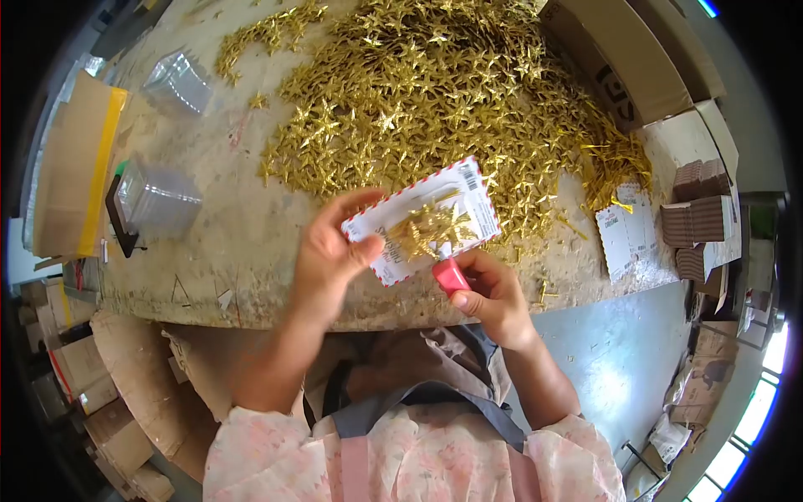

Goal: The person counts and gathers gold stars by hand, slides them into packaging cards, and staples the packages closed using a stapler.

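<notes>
My left hand (330,243) grips the left end of a white printed card (458,180) with a red-striped edge and a barcode at its upper right. Across the card's middle lies a bunch of gold foil stars (439,226) with thin gold stems. In my right hand (493,293) is a small red-handled tool (450,276), its pale tip against the card's lower edge, by the stars; its exact kind does not show. Beyond both hands a large heap of gold stars (401,109) covers the table.
The worn table (201,289) ends just in front of me. More white cards (623,234) and brown ribbed stacks (696,219) are at the right. A cardboard box (619,58) stands at the back right. Clear plastic containers (159,197) and a taped carton (75,167) are at the left.
</notes>
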The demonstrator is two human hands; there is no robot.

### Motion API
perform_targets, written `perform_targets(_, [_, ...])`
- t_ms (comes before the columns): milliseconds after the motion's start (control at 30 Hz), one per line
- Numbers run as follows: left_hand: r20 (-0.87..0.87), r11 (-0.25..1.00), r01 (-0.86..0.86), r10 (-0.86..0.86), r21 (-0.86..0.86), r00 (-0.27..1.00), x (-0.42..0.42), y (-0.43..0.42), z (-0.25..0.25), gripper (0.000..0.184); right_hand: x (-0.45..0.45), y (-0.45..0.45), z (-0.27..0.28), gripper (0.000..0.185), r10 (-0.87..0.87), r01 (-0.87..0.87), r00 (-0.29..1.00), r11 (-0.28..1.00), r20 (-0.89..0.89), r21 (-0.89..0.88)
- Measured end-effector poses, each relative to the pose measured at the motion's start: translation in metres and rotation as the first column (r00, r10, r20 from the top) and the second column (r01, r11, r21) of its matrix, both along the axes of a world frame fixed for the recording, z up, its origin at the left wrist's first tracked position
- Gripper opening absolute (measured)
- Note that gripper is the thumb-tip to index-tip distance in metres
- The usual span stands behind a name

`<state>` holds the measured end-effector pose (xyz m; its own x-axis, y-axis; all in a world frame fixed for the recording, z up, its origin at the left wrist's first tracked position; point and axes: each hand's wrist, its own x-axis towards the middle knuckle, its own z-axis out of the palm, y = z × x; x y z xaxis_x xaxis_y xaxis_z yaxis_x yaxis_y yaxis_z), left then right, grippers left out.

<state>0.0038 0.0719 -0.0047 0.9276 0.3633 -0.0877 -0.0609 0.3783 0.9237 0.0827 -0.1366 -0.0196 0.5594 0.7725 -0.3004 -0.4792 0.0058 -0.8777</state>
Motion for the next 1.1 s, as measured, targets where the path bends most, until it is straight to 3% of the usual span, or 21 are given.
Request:
perform_targets(33, [0.001,0.991,-0.087,0.088,-0.103,0.996,-0.008,-0.017,-0.018,0.055,-0.001,0.002,0.001,0.037,-0.029,0.029,0.999,1.000,-0.024,0.013])
perform_targets(100, [0.038,0.972,-0.047,0.058,-0.230,0.998,-0.018,-0.056,-0.026,0.063,-0.007,0.006,0.004,0.036,-0.082,0.084,0.994,0.996,-0.079,0.032])
perform_targets(133, [0.051,0.941,-0.030,0.050,-0.337,0.997,-0.017,-0.072,-0.023,0.067,-0.012,0.009,0.004,0.036,-0.099,0.099,0.995,0.995,-0.022,0.023])
perform_targets(200, [0.000,0.912,0.016,-0.017,-0.410,1.000,-0.027,-0.078,-0.032,0.053,-0.021,0.015,0.004,0.036,-0.124,0.123,0.988,0.992,0.091,0.012])
perform_targets(267, [-0.059,0.867,-0.001,-0.032,-0.498,0.998,-0.027,-0.078,-0.031,0.042,-0.027,0.018,0.001,0.035,-0.152,0.151,0.985,0.988,0.080,0.020])
perform_targets(300, [-0.076,0.883,-0.062,0.030,-0.465,0.997,-0.023,-0.079,-0.025,0.030,-0.031,0.020,-0.001,0.035,-0.182,0.180,0.979,0.983,0.087,0.029])
perform_targets(333, [-0.079,0.887,-0.087,0.057,-0.454,0.995,-0.021,-0.079,-0.022,0.029,-0.034,0.020,-0.003,0.035,-0.212,0.209,0.973,0.977,0.095,0.036])
perform_targets(367, [-0.083,0.890,-0.113,0.085,-0.442,0.993,-0.020,-0.078,-0.019,0.028,-0.036,0.020,-0.009,0.035,-0.212,0.218,0.954,0.976,0.212,-0.002])
perform_targets(467, [-0.096,0.895,-0.085,0.047,-0.437,0.994,-0.022,-0.069,-0.020,0.027,-0.041,0.029,-0.006,0.036,-0.265,0.268,0.952,0.963,0.150,-0.002])
perform_targets(600, [0.000,0.834,-0.069,0.082,-0.548,0.997,-0.042,-0.059,-0.023,0.031,-0.042,0.032,-0.008,0.043,-0.099,0.109,0.982,0.993,0.162,-0.049])
perform_targets(700, [-0.013,0.706,-0.173,0.226,-0.686,0.974,-0.066,-0.033,-0.030,0.039,-0.038,0.037,-0.005,0.048,0.104,-0.044,0.865,0.990,0.491,-0.132])
perform_targets(733, [0.034,0.765,-0.225,0.307,-0.604,0.951,-0.076,-0.019,-0.026,0.044,-0.037,0.040,0.000,0.050,0.150,-0.047,0.790,0.982,0.594,-0.186])
perform_targets(767, [0.167,0.750,-0.155,0.335,-0.643,0.927,-0.096,0.001,-0.024,0.046,-0.037,0.042,0.009,0.052,0.196,-0.041,0.701,0.971,0.686,-0.236])
perform_targets(800, [0.087,0.669,-0.310,0.489,-0.675,0.868,-0.116,0.015,-0.011,0.046,-0.036,0.046,0.013,0.053,0.238,-0.024,0.598,0.960,0.765,-0.280])
perform_targets(900, [0.284,0.638,-0.449,0.723,-0.626,0.630,-0.216,0.072,-0.014,0.062,-0.041,0.057,0.014,0.058,0.293,-0.050,0.437,0.952,0.850,-0.303])
perform_targets(933, [0.172,0.444,-0.690,0.887,-0.572,0.429,-0.217,0.071,0.012,0.069,-0.043,0.061,0.015,0.059,0.302,-0.064,0.391,0.951,0.869,-0.302])
perform_targets(1000, [0.333,0.716,-0.581,0.696,-0.386,0.636,-0.229,0.071,0.017,0.064,-0.046,0.071,0.014,0.059,0.310,-0.099,0.334,0.951,0.890,-0.294])
perform_targets(1033, [0.147,0.752,-0.654,0.658,-0.084,0.739,-0.223,0.067,0.021,0.056,-0.047,0.076,0.013,0.059,0.312,-0.116,0.304,0.950,0.900,-0.290])
perform_targets(1067, [-0.073,0.757,-0.615,0.642,0.220,0.764,-0.209,0.060,0.023,0.049,-0.048,0.081,0.011,0.060,0.312,-0.124,0.270,0.949,0.911,-0.288])
perform_targets(1100, [-0.233,0.722,-0.458,0.635,0.519,0.737,-0.197,0.054,0.012,0.043,-0.049,0.084,0.007,0.060,0.312,-0.130,0.236,0.949,0.920,-0.289])
